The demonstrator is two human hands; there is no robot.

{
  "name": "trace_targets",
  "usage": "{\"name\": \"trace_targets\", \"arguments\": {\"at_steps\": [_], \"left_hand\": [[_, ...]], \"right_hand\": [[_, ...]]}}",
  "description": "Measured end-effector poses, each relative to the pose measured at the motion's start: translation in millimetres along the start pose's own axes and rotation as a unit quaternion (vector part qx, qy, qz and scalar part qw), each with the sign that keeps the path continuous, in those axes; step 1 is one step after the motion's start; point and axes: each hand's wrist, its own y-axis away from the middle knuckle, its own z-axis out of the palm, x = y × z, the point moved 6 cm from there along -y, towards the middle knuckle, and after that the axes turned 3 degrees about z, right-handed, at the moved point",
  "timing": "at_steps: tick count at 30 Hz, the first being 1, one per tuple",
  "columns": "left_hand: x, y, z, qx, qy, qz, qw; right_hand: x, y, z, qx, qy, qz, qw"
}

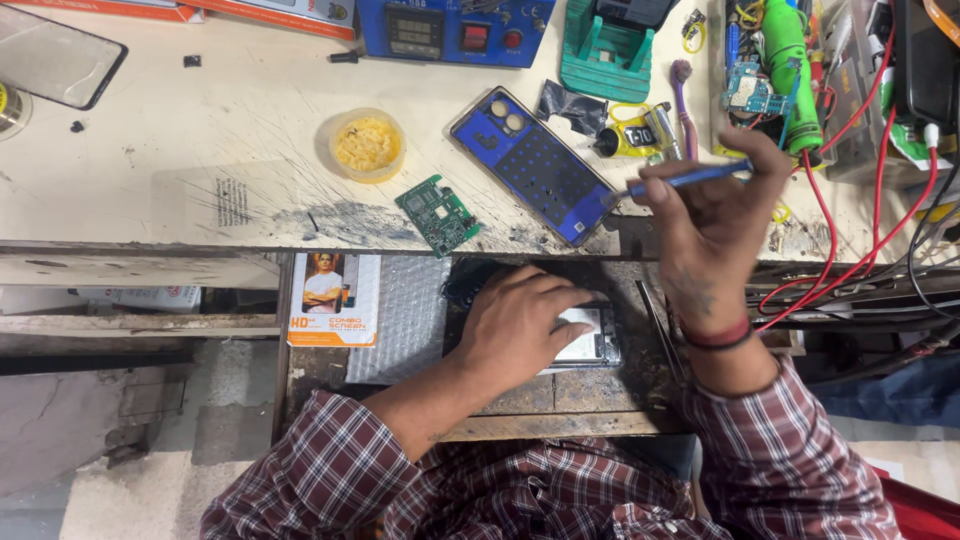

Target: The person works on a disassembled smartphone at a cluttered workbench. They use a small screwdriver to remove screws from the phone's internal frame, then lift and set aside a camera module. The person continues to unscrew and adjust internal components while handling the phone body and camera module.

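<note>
My left hand (515, 325) lies flat on an opened phone (590, 335) resting on the dark wooden drawer shelf (560, 395), holding it down. My right hand (715, 215) is raised above the bench edge and grips a thin blue-handled tool (690, 178), its tip pointing left toward a blue phone back cover (535, 165) lying on the bench. A small green circuit board (437, 213) sits left of that cover.
A yellow round pot of paste (367, 145) stands on the white scratched bench (200, 150). A blue power supply (450, 28), a green stand (605, 55), red wires (880, 230) and clutter fill the back right. Bubble wrap (400, 320) and a printed package (335, 298) lie beside the phone.
</note>
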Motion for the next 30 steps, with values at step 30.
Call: {"name": "trace_targets", "arguments": {"at_steps": [30], "left_hand": [[-10, 2, 0, 0.093, 0.057, -0.048, 0.993]], "right_hand": [[7, 95, -8, -0.012, 0.040, 0.023, 0.999]]}}
